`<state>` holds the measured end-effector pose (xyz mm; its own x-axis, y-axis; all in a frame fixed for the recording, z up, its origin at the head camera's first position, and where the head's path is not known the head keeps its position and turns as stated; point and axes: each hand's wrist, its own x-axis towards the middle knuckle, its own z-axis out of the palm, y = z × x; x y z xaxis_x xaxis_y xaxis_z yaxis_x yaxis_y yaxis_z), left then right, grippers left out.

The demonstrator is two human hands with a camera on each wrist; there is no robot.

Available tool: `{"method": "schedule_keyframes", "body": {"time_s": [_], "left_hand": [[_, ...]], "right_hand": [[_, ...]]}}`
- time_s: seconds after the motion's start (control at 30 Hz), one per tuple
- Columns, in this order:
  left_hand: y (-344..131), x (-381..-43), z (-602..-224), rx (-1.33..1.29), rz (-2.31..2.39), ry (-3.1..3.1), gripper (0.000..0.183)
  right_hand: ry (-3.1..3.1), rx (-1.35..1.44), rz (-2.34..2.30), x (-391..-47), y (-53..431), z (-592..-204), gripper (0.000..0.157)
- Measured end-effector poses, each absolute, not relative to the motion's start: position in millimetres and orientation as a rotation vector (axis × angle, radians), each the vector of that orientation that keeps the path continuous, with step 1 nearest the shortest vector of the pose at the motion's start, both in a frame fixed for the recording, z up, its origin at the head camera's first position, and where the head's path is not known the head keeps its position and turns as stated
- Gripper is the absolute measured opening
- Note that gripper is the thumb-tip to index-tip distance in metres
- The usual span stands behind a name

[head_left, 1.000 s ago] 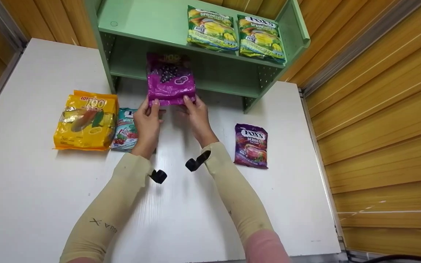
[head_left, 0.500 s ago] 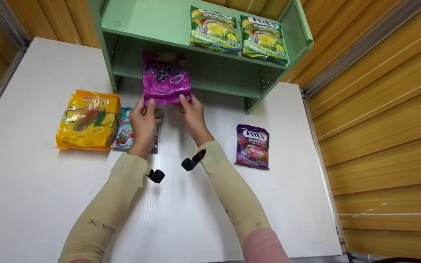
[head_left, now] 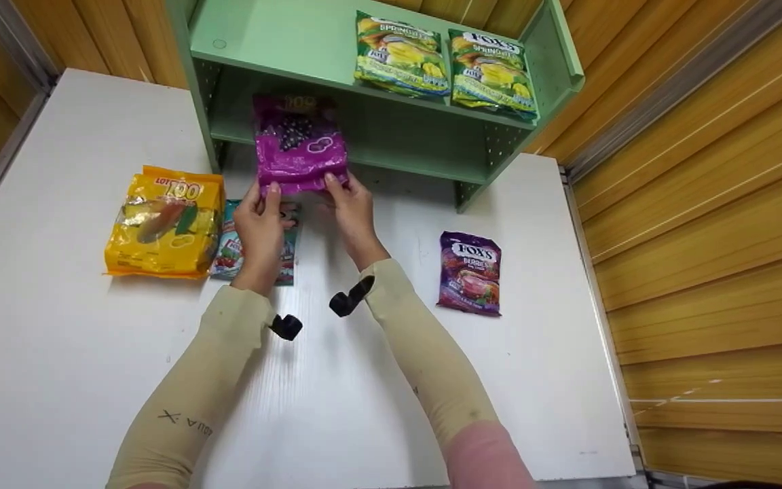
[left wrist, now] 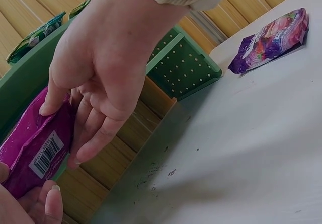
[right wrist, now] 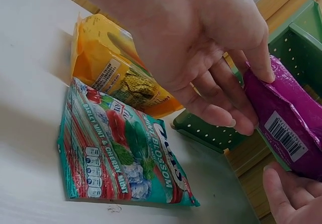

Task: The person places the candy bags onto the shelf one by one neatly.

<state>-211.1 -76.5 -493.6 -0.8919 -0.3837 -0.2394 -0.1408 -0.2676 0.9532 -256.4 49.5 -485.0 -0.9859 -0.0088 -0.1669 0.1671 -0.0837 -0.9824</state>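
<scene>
The glossy magenta plastic candy bag with a dark-fruit picture (head_left: 301,153) is at the left part of the green wooden shelf unit's (head_left: 275,41) middle compartment, its far end beneath the upper board and its near end jutting out past the lower board (head_left: 418,149). Whether the far end touches that board cannot be told.

Both hands grip the bag's near end: the left hand (head_left: 258,227) pinches the left corner, the right hand (head_left: 354,212) the right, thumbs on top and fingers below.

Because the hold is only along this near edge, a slack bag could sag or fold at its far end and snag on the lower board's front edge. If it were let go while jutting out this far, its weight might tip it onto the white table (head_left: 554,353). Uneven pushing could turn it toward the left side panel. The left hand is above the flat teal mint-candy bag (right wrist: 118,148), so a dropped wrist might nudge that into the bulky yellow mango-candy bag (head_left: 165,224) just to its left.
</scene>
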Motion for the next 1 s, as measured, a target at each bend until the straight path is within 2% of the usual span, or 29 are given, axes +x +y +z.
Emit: {"method": "schedule_keyframes", "body": {"time_s": [1.0], "left_hand": [[-83.2, -209.1, -490.6, 0.719, -2.289, -1.667, 0.052]], "right_hand": [[2.113, 0.243, -2.19, -259.0, 31.4, -483.0, 0.049]]}}
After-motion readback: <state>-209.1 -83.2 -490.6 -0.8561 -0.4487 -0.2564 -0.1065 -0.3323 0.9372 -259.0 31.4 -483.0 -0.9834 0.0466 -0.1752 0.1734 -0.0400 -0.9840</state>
